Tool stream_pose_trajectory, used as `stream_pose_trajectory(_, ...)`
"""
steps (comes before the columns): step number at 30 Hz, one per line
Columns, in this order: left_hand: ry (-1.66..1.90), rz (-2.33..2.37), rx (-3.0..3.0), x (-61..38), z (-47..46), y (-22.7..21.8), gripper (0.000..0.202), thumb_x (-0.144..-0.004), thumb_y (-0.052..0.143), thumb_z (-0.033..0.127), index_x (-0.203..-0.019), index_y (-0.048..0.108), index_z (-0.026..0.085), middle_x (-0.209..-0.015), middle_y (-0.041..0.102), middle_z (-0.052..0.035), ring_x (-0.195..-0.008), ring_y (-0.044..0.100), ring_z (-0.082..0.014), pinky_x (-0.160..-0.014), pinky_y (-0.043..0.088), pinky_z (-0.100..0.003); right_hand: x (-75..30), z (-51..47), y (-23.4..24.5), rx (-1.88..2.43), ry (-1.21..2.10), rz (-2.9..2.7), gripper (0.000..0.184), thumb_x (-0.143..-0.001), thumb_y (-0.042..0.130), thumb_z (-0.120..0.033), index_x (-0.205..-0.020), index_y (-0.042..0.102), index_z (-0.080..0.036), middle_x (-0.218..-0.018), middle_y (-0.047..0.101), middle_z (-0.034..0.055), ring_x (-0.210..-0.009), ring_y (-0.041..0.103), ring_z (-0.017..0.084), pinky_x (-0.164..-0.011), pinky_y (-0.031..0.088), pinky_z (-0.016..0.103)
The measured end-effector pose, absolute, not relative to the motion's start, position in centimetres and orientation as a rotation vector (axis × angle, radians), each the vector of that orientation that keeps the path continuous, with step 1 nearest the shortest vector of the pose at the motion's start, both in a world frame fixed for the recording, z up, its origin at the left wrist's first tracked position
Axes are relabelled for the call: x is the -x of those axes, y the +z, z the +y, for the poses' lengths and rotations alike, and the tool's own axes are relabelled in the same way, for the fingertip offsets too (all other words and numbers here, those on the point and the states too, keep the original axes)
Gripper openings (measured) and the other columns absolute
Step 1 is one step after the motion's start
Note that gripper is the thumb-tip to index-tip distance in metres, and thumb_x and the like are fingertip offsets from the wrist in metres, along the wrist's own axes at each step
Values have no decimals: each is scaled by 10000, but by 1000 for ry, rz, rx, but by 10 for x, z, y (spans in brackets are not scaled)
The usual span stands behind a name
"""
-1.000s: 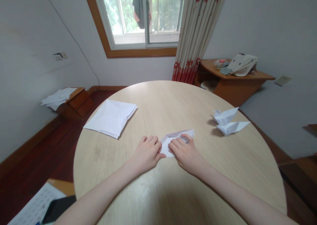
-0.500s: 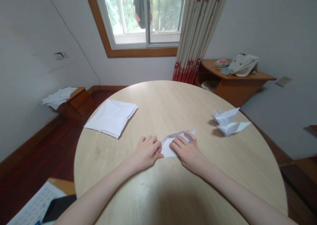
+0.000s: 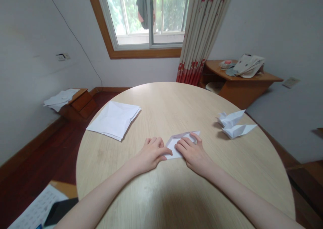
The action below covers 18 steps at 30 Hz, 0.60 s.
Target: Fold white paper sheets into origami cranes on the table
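Observation:
A folded piece of white paper (image 3: 173, 145) lies on the round table in front of me, a raised fold running along its far edge. At its left end my left hand (image 3: 153, 152) grips the near corner between thumb and index finger, the other fingers curled in. My right hand (image 3: 193, 152) lies over the right part of the paper, holding it down with bent fingers, its index finger reaching toward the far right edge. The palm hides some of the paper there.
On the light wooden table (image 3: 166, 101), a stack of white paper sheets (image 3: 114, 119) sits at the left. Two folded paper figures (image 3: 230, 118) stand close together at the right. A black phone-like object (image 3: 60, 211) and a printed sheet (image 3: 37, 205) lie low at the left, beyond the table edge.
My left index finger has stretched out to the right over the paper's left end. The right hand has shifted very slightly right and stays on the paper.

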<state>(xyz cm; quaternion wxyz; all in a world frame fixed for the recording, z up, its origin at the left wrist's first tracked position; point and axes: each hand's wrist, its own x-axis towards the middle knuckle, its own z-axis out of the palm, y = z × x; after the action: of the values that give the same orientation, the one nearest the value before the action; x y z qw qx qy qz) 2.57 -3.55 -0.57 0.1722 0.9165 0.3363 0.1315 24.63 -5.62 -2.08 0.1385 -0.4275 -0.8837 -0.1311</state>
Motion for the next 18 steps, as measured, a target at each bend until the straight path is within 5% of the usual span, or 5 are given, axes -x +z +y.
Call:
stream_pose_trajectory(5,301,938,-2661,-27,-34,-9,308,-933,543,318,-1227,585,398,-948,476,-34,-938,460,-214,-799,286,-360,-251,-51,-24,1167,-399,-2563,276,-732,460,16,-888,564,-187,-893,652,49,-998,538,225,-1013,167,455)
stream_pose_trajectory(18,267,1004,-2725,-26,-40,4,279,-906,574,341,-1179,633,342,-903,496,-34,-889,462,-211,-770,278,-355,-267,-49,-21,985,-281,-2587,478,-735,481,21,-1139,569,-218,-1347,552,42,-1321,307,271,-1068,176,496)
